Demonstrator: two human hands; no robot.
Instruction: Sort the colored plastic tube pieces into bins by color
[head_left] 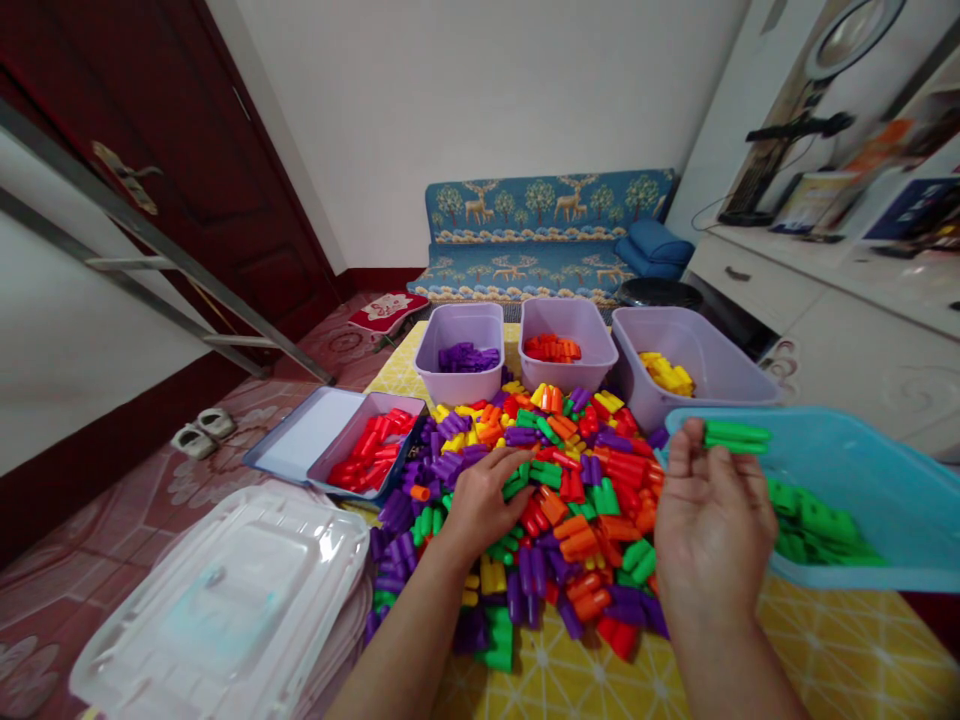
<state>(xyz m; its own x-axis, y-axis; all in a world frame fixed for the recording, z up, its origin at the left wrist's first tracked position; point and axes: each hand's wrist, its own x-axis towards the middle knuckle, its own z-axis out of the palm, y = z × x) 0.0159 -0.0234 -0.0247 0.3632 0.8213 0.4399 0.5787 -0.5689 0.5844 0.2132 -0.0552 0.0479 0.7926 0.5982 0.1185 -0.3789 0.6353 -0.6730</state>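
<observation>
Right hand (711, 520) is closed on a green block (736, 436), held over the blue tub (885, 490) at the bench's right edge. Left hand (480, 500) is spread flat, fingers loose, on the mixed block pile (555, 500) at the bench's middle.

Three lilac bins stand in a row at the far edge of the surface (840, 650): purple bricks (466, 356), orange bricks (552, 348) and yellow bricks (667, 373). A tray of red bricks (371, 452) sits left, near clear lids (225, 600). Beyond are a blue sofa (544, 235), a dark door (187, 150) and slippers (201, 432).
</observation>
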